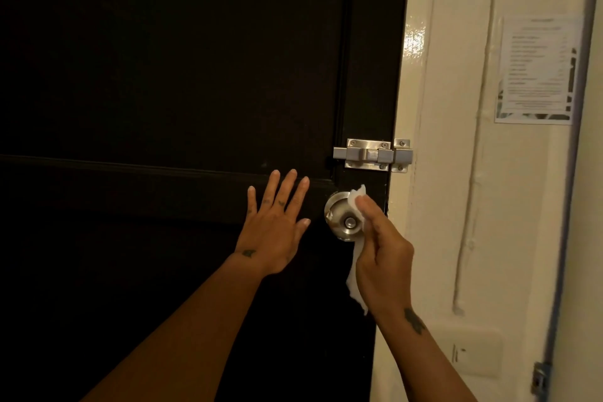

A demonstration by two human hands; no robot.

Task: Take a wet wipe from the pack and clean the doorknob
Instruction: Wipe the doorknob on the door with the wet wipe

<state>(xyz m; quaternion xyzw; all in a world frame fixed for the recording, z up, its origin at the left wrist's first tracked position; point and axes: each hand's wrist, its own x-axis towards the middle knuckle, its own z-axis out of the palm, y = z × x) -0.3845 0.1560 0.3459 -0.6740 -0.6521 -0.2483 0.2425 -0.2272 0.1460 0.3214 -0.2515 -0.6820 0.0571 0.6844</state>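
Where the dark door (163,75) fills the left of the view, the left hand (274,232) lies flat against it, its fingers (284,189) spread wide and holding nothing — the palm sits just at 9 o'clock of the doorknob (344,217), near it but not touching. The doorknob is a round brushed-metal one with a small button in its centre, set close to the door's right edge. At its 12 to 3 o'clock side the wet wipe (355,194) is pressed onto the metal; the white sheet peeks up above the knob and its loose tail hangs down past 6 o'clock, beneath the wrist. The right hand (383,258) comes in from 5 o'clock, its fingers (367,209) closed on the wipe and held against the knob's upper right face. Straight above the knob, at 12 o'clock, a steel slide bolt (373,155) bridges the door and the frame. Further right stands the glossy cream wall (456,173), and on it — at about 2 o'clock from the knob — a printed paper notice (538,70), its text too blurred to read.
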